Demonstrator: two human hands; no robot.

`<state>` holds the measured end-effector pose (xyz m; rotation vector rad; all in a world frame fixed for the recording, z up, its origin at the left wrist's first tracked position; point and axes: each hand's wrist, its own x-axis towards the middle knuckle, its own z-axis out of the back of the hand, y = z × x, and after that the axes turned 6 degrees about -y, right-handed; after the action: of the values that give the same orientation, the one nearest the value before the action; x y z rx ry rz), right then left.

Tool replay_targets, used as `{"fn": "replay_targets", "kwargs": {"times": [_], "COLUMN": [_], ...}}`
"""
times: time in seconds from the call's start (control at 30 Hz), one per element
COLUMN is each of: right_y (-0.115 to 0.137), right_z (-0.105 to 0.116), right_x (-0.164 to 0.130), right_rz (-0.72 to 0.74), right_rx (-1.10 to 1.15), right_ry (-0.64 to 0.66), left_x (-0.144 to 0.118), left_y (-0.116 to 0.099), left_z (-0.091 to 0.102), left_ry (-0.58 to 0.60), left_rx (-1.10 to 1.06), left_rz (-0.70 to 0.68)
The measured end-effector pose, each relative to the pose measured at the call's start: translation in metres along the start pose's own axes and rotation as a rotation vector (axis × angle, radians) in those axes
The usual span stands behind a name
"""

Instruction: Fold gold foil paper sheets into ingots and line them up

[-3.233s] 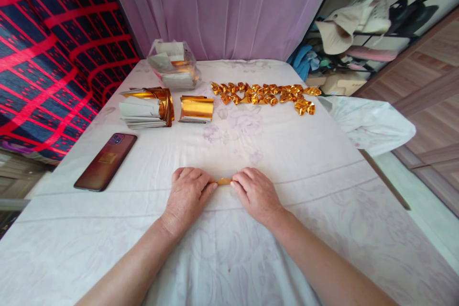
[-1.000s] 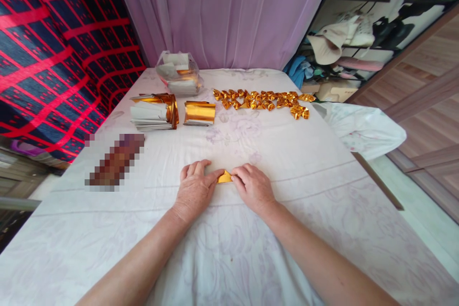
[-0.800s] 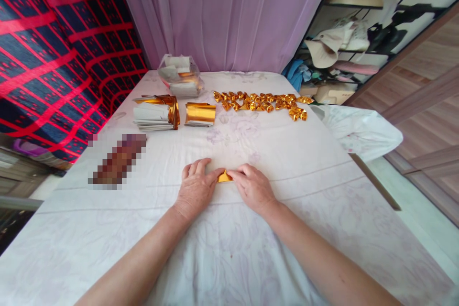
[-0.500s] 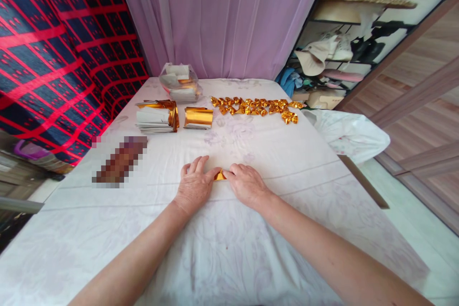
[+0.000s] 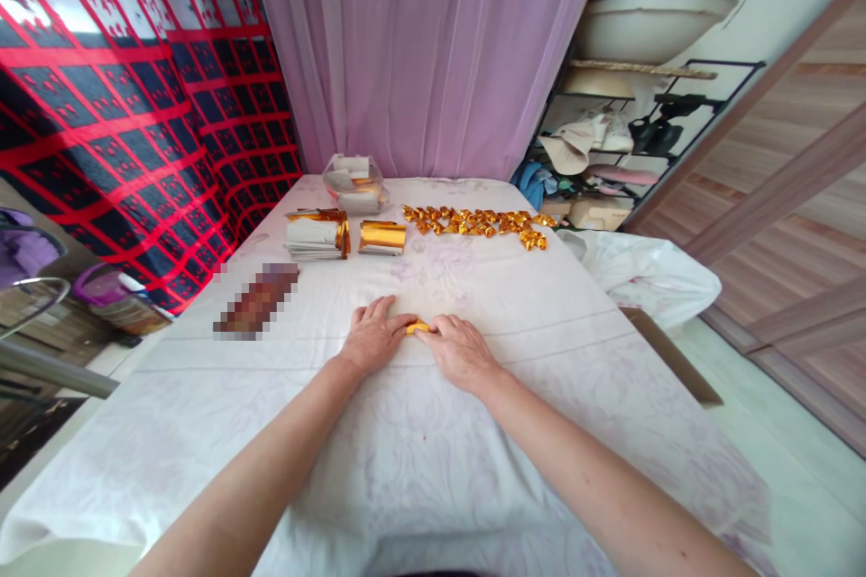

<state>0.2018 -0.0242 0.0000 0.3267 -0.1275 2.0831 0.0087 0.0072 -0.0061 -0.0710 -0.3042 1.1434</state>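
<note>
We press a small folded piece of gold foil paper (image 5: 417,326) flat onto the white floral-print cloth (image 5: 433,433) that covers the table, near its middle and well clear of every edge. Our left hand (image 5: 372,340) lies palm down with its fingers held close together, the thumb tip touching the left end of the gold piece. Our right hand (image 5: 458,350) lies the same way, fingers together, its fingertips pinning the right end; only a sliver of gold shows between the two hands.

On the far side, a row of folded gold foil shapes (image 5: 477,222) runs toward the right edge. To its left sit a short stack of gold foil sheets (image 5: 382,237), a taller stack of white-backed foil sheets (image 5: 315,234) and a clear plastic bag of paper (image 5: 353,183) at the far edge. A blurred dark flat object (image 5: 255,312) lies near the left edge. Between the hands and these stacks the cloth is bare, as it is from the hands to the near edge and out to the right edge.
</note>
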Motion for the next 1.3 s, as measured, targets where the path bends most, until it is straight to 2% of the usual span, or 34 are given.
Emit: {"fn": "replay_targets", "kwargs": {"times": [0.17,0.43,0.57,0.73,0.87,1.13,1.3], "right_y": [-0.006,-0.009,-0.010,-0.010,-0.010,-0.012,-0.014], "right_z": [0.008,0.001,-0.005,-0.009,-0.008,-0.013,-0.011], "right_x": [-0.011,-0.019,-0.021,-0.023,-0.023,-0.025,-0.027], "right_rz": [-0.097,-0.127,-0.142,-0.150,-0.161,-0.157,-0.156], "right_rx": [-0.026,0.015,0.040,0.055,0.074,0.139,0.202], "right_ry": [0.056,-0.016,-0.068,-0.103,-0.114,-0.149,-0.162], "left_x": [0.002,0.005,0.008,0.007,0.006,0.002,0.000], "left_y": [-0.001,-0.007,-0.017,-0.026,-0.022,-0.002,0.001], "left_z": [0.000,0.010,0.011,0.002,0.000,0.005,0.002], "left_ry": [0.068,0.105,0.066,-0.013,-0.016,0.054,0.038], "left_rx": [0.016,0.010,0.003,-0.031,-0.065,-0.072,-0.080], "left_rz": [0.026,0.067,0.110,0.179,0.181,0.052,0.037]}}
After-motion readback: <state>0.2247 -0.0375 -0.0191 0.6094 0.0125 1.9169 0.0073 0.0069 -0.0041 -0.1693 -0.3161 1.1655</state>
